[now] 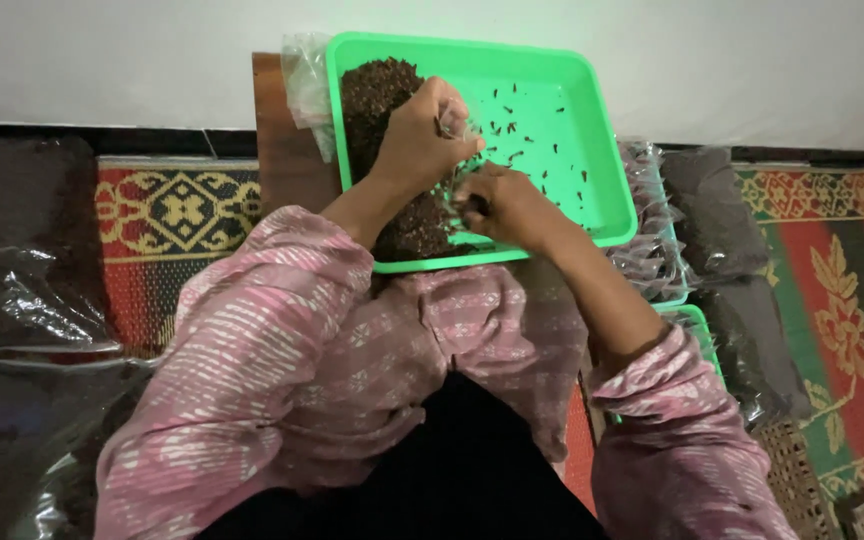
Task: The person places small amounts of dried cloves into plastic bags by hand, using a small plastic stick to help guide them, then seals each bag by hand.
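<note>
On the person's lap and a brown board, a bright green plastic tray (pixel 592 130) sits tilted slightly, its far edge close to the pale wall. Along the tray's left side lies a heap of dark brown dried bits (pixel 377 95), small and twig-like, running from the far corner down to the near rim. Loose pieces of the same stuff are scattered thinly over the bare green bottom to the right.

The left hand (pixel 422 135) rests on top of the heap, fingers curled shut around a small clear plastic bag (pixel 457 125), whose thin film shows between the fingers and glints toward the right. The right hand (pixel 502 205) is just beside it, nearer the tray's front rim, closed loosely with the fingertips pinched together over the edge of the heap; whether it holds any of the bits cannot be told. The two hands nearly touch.

Both arms wear pink patterned sleeves, pushed up on the forearms. A crumpled clear plastic sheet (pixel 304 80) hangs at the tray's far left corner. To the right of the tray, a stack of clear filled bags (pixel 652 240) lies on another green tray, and dark packed bags (pixel 712 215) lie beyond it on a red, green and yellow woven mat (pixel 852 280). Large dark plastic-wrapped bundles (pixel 22 260) lie at the left on the mat.
</note>
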